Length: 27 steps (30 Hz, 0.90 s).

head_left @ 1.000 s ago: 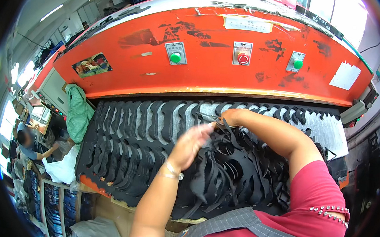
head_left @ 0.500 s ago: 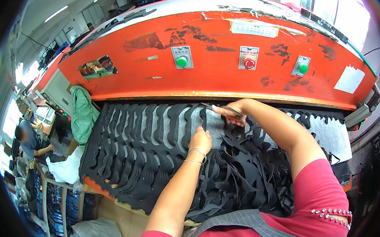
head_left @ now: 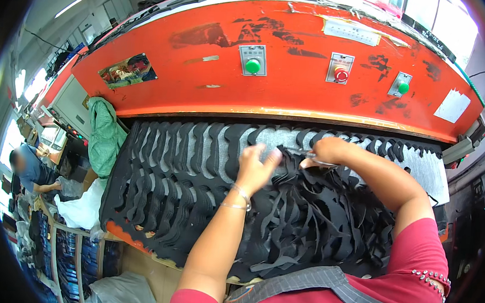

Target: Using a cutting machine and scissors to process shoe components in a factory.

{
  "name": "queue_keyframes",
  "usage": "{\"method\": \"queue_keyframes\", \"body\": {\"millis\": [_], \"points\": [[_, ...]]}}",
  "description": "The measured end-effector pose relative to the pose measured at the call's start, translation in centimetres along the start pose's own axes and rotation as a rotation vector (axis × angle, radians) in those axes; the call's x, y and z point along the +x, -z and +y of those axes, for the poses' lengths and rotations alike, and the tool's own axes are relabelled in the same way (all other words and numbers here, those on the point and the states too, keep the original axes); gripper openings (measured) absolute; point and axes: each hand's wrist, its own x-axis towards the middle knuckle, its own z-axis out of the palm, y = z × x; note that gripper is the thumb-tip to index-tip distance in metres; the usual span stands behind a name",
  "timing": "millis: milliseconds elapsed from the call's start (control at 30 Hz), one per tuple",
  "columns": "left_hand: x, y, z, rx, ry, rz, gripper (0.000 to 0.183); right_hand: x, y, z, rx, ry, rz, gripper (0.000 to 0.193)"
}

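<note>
My left hand [head_left: 257, 166] is slightly blurred, with thumb and fingers apart and nothing held between them. It is over the layered black sheets [head_left: 184, 170], which have wavy cut-outs through which a grey surface shows. Closed round the handles of a pair of scissors [head_left: 301, 152], my right hand [head_left: 330, 151] is just to the right, the blades pointing left toward my left hand. Beneath both hands, a heap of loose, curved black strips [head_left: 310, 221] covers the middle and right of the sheets.
Behind the work surface rises a red machine front [head_left: 192, 61] with green buttons and a red button [head_left: 341, 75]. A green cloth [head_left: 103, 136] hangs at the left. Farther left, a person [head_left: 32, 168] sits near a rack [head_left: 72, 252] of dark blue pieces.
The left hand has lifted off a black strip in the uncut row and opened. The right hand with the scissors has shifted right and slightly nearer. The view has turned slightly left.
</note>
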Motion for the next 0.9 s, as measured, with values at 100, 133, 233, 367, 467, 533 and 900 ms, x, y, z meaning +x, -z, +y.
{"method": "queue_keyframes", "body": {"millis": [100,133,233,367,467,533,900], "points": [[1.8,-0.5,-3.1,-0.009,0.247,0.198,0.056,-1.7,1.8,0.1,-0.054,-0.131,0.103,0.092],[2.4,-1.0,-3.8,0.049,0.367,0.155,0.052,-1.9,2.4,0.0,-0.046,-0.115,0.131,0.094],[2.7,-1.8,-5.2,-0.753,0.75,-0.269,0.03,-1.2,3.5,-1.4,0.071,-0.075,0.105,0.097],[2.1,0.2,-5.2,-0.063,0.283,-0.21,0.03,1.2,4.6,-3.6,0.322,-0.315,-0.313,0.1],[2.4,2.6,-4.7,0.005,0.271,-0.363,0.032,4.6,4.8,-5.8,0.484,-0.346,-0.376,0.094],[2.5,4.0,-4.3,0.107,0.228,-0.436,0.028,7.0,5.3,-7.3,0.485,-0.358,-0.386,0.091],[0.2,4.6,-4.5,0.181,-0.031,-0.396,0.017,7.8,3.5,-10.8,0.388,-0.442,-0.071,0.087]]}}
